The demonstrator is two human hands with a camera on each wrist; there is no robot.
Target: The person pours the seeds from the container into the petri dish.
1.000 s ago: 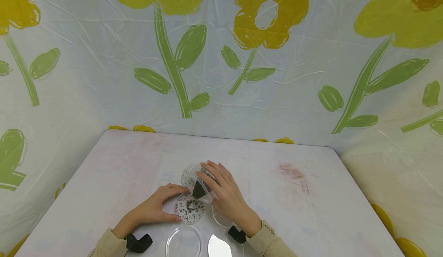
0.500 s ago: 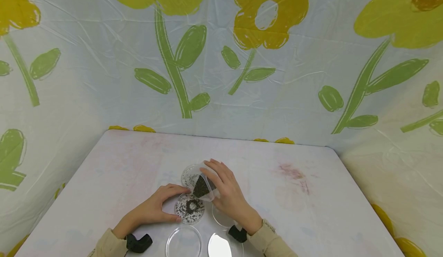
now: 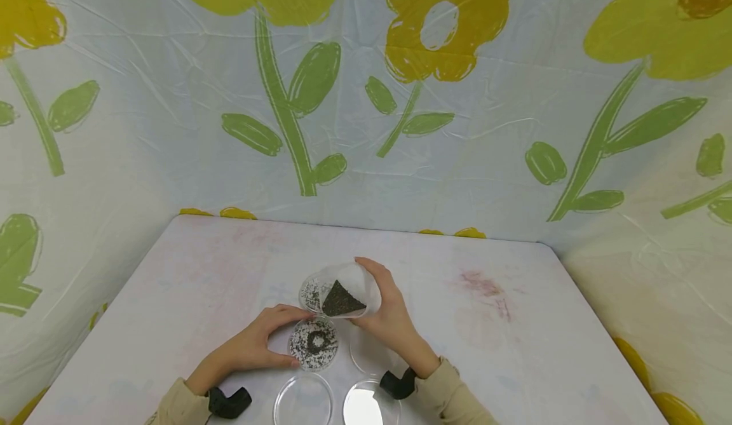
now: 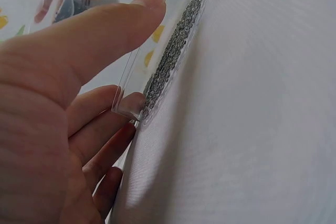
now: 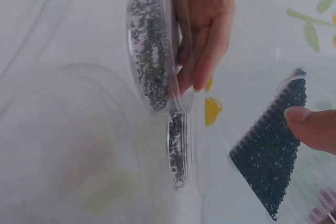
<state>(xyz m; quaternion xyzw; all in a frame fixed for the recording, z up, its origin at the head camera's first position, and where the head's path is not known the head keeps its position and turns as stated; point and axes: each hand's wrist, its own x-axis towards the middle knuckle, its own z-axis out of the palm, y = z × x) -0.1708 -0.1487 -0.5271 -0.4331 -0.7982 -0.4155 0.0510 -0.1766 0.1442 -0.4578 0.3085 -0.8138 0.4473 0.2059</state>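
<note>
- Gripping a clear, tilted cup [image 3: 356, 281] of black granules [image 3: 341, 301], banked triangularly, with my right hand [image 3: 393, 316].
- Pinching a clear, granule-speckled round dish [image 3: 318, 342] with my left hand [image 3: 257, 342].

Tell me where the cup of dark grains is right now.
In the head view, the cup is tilted in the right hand, up and right of the grain-strewn dish that the left hand holds.

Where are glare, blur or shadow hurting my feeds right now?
Head view: white glare on the clear dish at bottom right. Left wrist view: soft shadow on the table beside the dish of granules. Right wrist view: hazy, the large foreground dish soft, and the slanted dark granules streaky along one edge.
</note>
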